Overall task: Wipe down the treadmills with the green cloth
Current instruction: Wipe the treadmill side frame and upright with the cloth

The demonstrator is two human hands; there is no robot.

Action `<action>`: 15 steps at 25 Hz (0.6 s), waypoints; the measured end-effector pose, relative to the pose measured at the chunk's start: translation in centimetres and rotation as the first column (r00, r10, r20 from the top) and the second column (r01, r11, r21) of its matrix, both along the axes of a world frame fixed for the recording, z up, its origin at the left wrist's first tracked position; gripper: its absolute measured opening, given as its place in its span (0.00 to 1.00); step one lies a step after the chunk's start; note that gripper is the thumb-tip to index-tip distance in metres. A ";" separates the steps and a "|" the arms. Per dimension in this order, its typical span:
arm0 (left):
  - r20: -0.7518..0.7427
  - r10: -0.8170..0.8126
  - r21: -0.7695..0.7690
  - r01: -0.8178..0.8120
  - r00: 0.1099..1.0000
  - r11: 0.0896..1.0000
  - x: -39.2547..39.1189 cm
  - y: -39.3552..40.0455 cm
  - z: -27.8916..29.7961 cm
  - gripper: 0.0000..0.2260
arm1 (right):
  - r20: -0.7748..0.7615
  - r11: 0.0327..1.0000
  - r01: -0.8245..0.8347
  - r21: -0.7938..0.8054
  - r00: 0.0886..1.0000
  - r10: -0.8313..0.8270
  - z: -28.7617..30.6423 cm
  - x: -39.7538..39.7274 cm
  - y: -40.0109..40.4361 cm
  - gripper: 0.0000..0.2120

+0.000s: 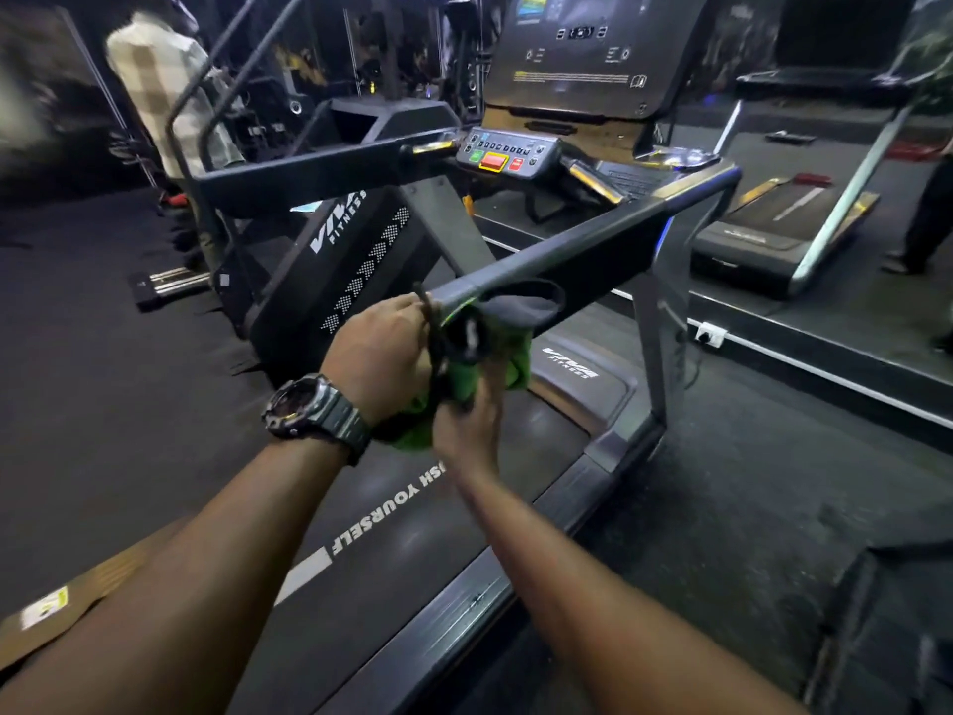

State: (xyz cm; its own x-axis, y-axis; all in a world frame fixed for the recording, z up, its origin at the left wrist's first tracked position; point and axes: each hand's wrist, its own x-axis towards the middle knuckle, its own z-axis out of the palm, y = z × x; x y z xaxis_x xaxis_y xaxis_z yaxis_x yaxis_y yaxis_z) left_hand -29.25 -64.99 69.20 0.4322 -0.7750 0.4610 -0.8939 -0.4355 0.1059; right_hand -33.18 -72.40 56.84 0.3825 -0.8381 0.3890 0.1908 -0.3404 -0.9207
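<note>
the green cloth (464,384) is bunched between both hands at the near end of the treadmill's (562,513) right handrail (577,250), just above the belt. the left hand (376,356) is closed with its fingers curled around the cloth and a dark strap or cord that is caught up with it; the right hand (466,430) is pinched onto the cloth's lower folds from below. the step in hand is judged to be the wiping of the handrail's end cap. for this to be done well, the cloth should be spread flat rather than left wadded, the dark strap kept clear of the wiping face, and the rail wrapped and stroked along its length toward the console (508,154), so that top and underside are both covered.
</note>
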 end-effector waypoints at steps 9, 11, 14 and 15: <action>0.063 0.083 0.140 -0.091 0.995 0.986 -1.5 -4.5 0.3 0.18 | 0.559 0.481 -0.528 0.700 0.824 0.091 1.7 0.9 -0.2 0.14; 0.039 0.094 0.154 -0.099 0.995 0.983 -1.5 -6.0 0.7 0.18 | 0.587 0.421 -0.566 0.709 0.804 0.093 2.1 0.8 -2.3 0.19; 0.039 0.108 0.167 -0.113 0.993 0.979 -1.5 -7.5 0.8 0.18 | 0.659 0.372 -0.618 0.693 0.752 0.020 2.7 0.6 -9.2 0.27; 0.040 0.112 0.161 -0.117 0.993 0.980 -1.4 -8.1 0.8 0.18 | 0.663 0.361 -0.623 0.694 0.748 0.018 2.2 0.8 -10.7 0.28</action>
State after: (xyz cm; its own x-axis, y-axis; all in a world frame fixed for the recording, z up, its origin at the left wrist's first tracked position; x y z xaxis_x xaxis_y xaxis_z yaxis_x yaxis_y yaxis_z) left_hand -30.68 -73.09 69.95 0.5102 -0.7869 0.3471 -0.8387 -0.5445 -0.0017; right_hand -32.36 -83.09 59.08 0.7200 -0.6588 -0.2182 0.5641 0.7387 -0.3690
